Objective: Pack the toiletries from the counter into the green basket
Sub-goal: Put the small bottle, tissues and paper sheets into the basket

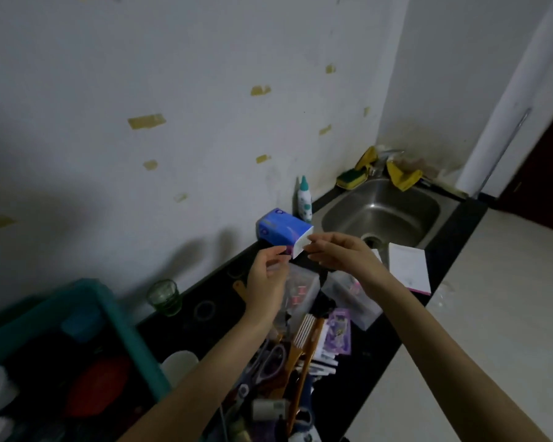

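At the far left, low in the view, the green basket [115, 317] is sitting on the dark counter [450, 237], a plastic bin with straight walls. It is holding a red oval shape, a blue lidded tub and white containers, all dim and blurred. Just right of it, a ribbed green glass tumbler [165, 296] is standing upright against the wall.

Moving right, the left hand [267, 282] is reaching forward with thumb and fingers loosely curled, its fingertips meeting the near lower corner of a blue tissue pack [283, 232]. The pack is a soft, plastic-wrapped block lying on the counter by the wall; its long axis is running from the wall side toward the sink [383, 215], with its white end facing the hands. Print on the wrapper is too blurred to read. The right hand [342, 255] is pinching that white end between thumb and fingers.

Below the hands, clear plastic boxes, scissors [268, 362], an orange comb and purple sachets are lying in a heap. Behind the pack, a white squeeze bottle [304, 200] with a teal tip is standing upright, its label unreadable.

Further right, the steel sink is sitting recessed in the counter, a white notepad [407, 266] is lying on its near edge, and a yellow-green sponge [351, 178] and yellow cloths are resting at the back corner.
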`<action>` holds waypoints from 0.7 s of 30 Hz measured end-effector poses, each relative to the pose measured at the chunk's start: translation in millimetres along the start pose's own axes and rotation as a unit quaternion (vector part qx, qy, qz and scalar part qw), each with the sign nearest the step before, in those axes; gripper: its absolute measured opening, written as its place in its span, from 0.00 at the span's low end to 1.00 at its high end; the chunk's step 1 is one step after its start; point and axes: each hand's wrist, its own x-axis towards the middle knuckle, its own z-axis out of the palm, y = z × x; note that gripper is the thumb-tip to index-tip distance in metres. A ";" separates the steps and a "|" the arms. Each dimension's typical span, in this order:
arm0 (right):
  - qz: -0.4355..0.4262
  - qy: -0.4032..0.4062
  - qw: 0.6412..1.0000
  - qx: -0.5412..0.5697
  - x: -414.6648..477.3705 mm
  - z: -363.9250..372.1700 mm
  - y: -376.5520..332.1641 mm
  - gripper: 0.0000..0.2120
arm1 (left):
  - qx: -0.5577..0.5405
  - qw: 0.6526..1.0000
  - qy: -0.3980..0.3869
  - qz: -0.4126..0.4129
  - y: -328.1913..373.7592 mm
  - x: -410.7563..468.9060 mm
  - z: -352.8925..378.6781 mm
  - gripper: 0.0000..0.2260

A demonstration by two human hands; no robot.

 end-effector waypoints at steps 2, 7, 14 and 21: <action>0.004 0.007 1.000 -0.016 14.0 -22.4 1.9 0.10 | -0.001 1.000 -0.014 -0.007 2.8 15.0 21.6 0.09; 0.008 0.009 1.000 -0.024 42.3 -74.3 5.0 0.10 | -0.003 1.000 -0.004 -0.019 8.4 60.9 69.5 0.10; 0.005 0.053 0.998 -0.019 77.4 -140.9 11.5 0.10 | 0.027 0.999 -0.013 -0.022 -3.0 136.8 131.4 0.14; 0.040 0.060 0.997 -0.014 134.8 -170.6 33.9 0.09 | 0.031 0.996 0.010 -0.089 -35.3 193.5 159.0 0.18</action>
